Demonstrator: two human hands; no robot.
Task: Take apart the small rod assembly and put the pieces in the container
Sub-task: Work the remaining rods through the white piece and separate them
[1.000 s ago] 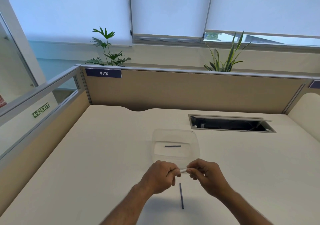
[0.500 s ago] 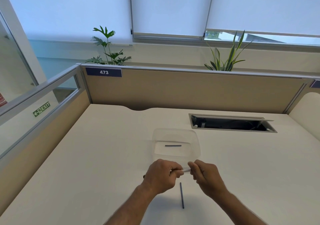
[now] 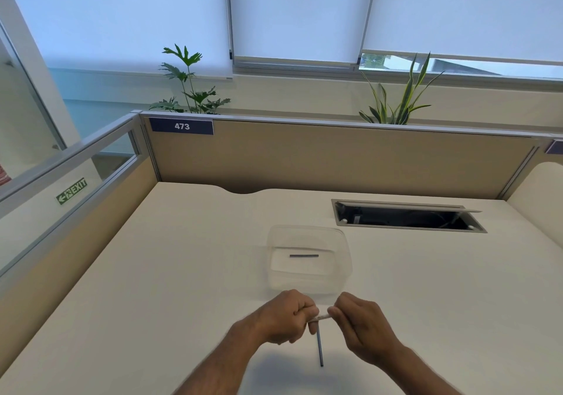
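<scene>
Left hand [image 3: 285, 315] and right hand [image 3: 361, 323]: fingers grasp opposite ends of white rod [image 3: 320, 317]. Dark rod [image 3: 319, 347] on desk [image 3: 152, 288] below fingers. Container [image 3: 309, 260] just beyond, one dark piece [image 3: 303, 255] inside.

Cream tabletop [image 3: 152, 273]; clear container [image 3: 309, 282] w/ dark grey rod [image 3: 303, 255]; navy label [image 3: 182, 126], white "473"; tan partition [image 3: 335, 157]; green exit sign [image 3: 72, 191].

The left hand [image 3: 286, 318] and right hand [image 3: 362, 324] dropped slightly toward the person, drawing the white rod assembly [image 3: 320, 317] away from the container [image 3: 344, 276]
</scene>
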